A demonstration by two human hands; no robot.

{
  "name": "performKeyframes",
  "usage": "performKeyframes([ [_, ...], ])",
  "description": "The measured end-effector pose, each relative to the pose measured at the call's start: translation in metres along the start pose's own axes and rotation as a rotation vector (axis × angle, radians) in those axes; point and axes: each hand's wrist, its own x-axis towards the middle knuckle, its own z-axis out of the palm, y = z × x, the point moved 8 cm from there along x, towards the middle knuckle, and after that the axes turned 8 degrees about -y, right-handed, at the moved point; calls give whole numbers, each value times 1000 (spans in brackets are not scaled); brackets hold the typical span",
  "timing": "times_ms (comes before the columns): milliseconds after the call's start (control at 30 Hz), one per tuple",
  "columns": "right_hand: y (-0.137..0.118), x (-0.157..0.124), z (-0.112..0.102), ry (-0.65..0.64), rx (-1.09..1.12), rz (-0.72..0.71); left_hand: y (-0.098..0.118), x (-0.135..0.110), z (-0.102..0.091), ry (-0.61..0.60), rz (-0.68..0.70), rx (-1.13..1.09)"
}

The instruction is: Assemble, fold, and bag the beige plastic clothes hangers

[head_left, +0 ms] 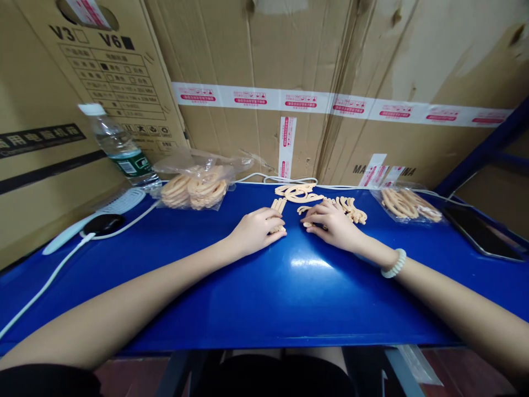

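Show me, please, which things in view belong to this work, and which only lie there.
Probably in the job:
short beige sticks at the left hand
curved beige pieces at the right hand
beige rings in clear plastic bags

Apparently just lying about:
clear plastic bottle, green label
pale-blue perforated plastic paddle
black oval device
black rectangular phone

The sticks (279, 205) are pale peach, slim and straight; a few lie flat on the table (306, 298) side by side, roughly parallel, far ends pointing away from the person, near ends partly hidden. The loops (300, 193), of the same colour, lie farther back and a little to the right, bent into rings and overlapping. Right of these is the heap of curved pieces (351, 209), short, bowed and crowded together, several touching. One pale end (307, 224) shows nearer the person, the rest of its piece hidden.
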Motion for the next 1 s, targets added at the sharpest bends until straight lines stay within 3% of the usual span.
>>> performKeyframes([
  [133,9,-5,-12,13,63,-18,0,-1,0,13,-31,37],
  [300,44,-33,-55,111,156,44,0,-1,1,22,-40,55],
  [433,59,-46,-69,56,187,112,1,-3,1,40,-35,59],
  [533,42,-42,-61,24,120,54,1,-3,2,45,-30,64],
  [700,3,-29,-25,-105,-185,-48,2,-4,3,38,-20,76],
  [1000,-1,-24,-11,-119,-235,-35,2,-4,4,28,-24,86],
])
